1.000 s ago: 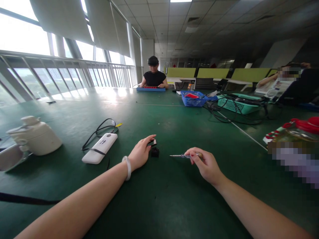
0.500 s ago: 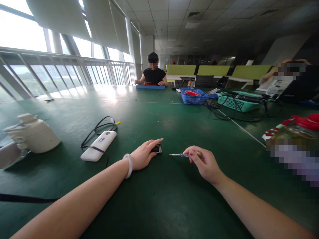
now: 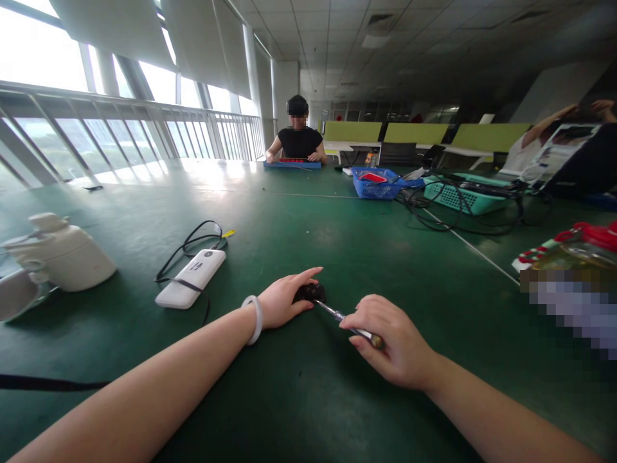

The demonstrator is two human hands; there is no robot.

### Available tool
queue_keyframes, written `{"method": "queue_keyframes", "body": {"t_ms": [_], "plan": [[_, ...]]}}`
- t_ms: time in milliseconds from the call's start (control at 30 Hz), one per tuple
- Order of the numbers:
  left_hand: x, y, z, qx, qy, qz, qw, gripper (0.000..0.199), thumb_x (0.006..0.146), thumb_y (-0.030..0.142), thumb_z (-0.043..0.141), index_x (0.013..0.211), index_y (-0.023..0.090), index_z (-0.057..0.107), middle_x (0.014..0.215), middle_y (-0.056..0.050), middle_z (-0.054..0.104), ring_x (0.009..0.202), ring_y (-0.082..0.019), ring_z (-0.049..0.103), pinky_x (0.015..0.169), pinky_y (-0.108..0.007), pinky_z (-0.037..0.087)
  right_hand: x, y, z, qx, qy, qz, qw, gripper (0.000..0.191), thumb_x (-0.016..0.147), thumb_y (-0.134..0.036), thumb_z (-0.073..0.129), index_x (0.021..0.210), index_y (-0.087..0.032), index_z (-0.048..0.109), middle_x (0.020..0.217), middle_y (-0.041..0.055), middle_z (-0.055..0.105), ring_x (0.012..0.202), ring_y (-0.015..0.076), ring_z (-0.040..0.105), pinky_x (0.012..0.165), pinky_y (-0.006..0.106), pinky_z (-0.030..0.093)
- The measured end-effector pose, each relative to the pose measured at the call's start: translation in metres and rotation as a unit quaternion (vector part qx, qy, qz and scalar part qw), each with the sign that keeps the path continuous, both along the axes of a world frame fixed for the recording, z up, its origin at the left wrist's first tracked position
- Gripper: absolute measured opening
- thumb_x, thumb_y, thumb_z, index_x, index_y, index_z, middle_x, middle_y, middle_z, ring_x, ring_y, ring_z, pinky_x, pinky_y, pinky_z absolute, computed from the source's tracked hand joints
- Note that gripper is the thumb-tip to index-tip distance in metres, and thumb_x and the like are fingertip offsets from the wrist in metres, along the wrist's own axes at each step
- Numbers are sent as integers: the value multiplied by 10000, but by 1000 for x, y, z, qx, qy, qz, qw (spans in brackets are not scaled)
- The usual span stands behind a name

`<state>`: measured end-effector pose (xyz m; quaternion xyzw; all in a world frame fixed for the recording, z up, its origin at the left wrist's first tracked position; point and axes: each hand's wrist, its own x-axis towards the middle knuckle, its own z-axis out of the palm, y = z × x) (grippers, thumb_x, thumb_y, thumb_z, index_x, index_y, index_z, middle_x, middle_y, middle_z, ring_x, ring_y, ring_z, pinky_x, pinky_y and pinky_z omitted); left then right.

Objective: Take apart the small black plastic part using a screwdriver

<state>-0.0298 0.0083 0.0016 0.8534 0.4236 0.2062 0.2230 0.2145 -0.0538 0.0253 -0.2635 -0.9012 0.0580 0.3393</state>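
My left hand [image 3: 280, 301], with a pale bangle [image 3: 258, 320] at the wrist, grips a small dark object [image 3: 315, 292] on the green table, fingers on its far side and thumb on its near side. What the object is I cannot make out. In my right hand [image 3: 398, 341] is a slim screwdriver [image 3: 338, 315] with a clear handle and a brass-coloured end. It slants up to the left, and its metal tip meets the near edge of the dark object.
To the left lie a white power bank [image 3: 205, 267] with a black cable [image 3: 186, 247] and a cream bottle [image 3: 80, 257]. Further off are a blue basket [image 3: 376, 188], a teal basket [image 3: 477, 200] with tangled cables, and a seated person [image 3: 299, 141]. A red-lidded container [image 3: 595, 235] stands right.
My right hand has turned and brought the screwdriver left, its tip now at the dark object. That object has shifted slightly right and turned in my left hand.
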Motion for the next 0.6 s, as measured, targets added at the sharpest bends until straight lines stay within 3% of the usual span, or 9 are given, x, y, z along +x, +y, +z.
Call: {"method": "queue_keyframes", "body": {"t_ms": [267, 467, 600], "plan": [[0, 4, -1, 11, -4, 6, 1000, 770, 784, 214, 663, 1445, 245, 269, 1241, -27, 640, 1243, -227, 496, 1079, -406, 344, -6, -3, 3, 74, -84, -3, 994, 156, 874, -185, 495, 967, -192, 620, 768, 32, 667, 715, 164, 586, 846, 386, 447], [1, 5, 1, 26, 8, 16, 1000, 543, 761, 244, 675, 1279, 224, 511, 1260, -56, 615, 1214, -237, 519, 1060, -378, 376, -19, -18, 6, 104, -169, -21, 980, 158, 881, -195, 478, 926, -207, 629, 717, 19, 643, 680, 164, 580, 949, 471, 389], [1, 6, 0, 34, 16, 12, 999, 430, 766, 256, 675, 1185, 226, 583, 1232, -52, 622, 1218, -235, 512, 1060, -361, 379, -21, -18, 5, 111, -171, -35, 978, 174, 912, -258, 465, 947, -199, 625, 731, 24, 650, 700, 174, 592, 973, 490, 377]]}}
